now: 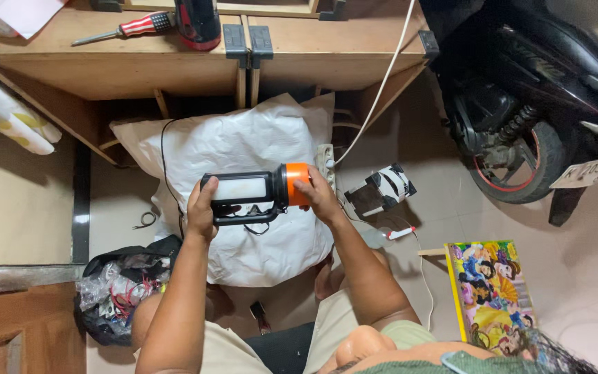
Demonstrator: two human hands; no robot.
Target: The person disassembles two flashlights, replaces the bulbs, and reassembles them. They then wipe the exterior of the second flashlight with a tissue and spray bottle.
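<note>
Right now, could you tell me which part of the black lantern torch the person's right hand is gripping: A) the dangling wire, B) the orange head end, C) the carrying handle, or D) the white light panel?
B: the right hand wraps the orange head end of the lantern torch, while the left hand holds the opposite black end.

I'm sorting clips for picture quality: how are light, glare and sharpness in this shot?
Head view: soft, even indoor light; the black-and-orange hand lantern in the left hand and right hand is sharp. Mild glare on the pale floor tiles; deep shadow around the black scooter; wide-angle bending of the wooden bench.
</note>
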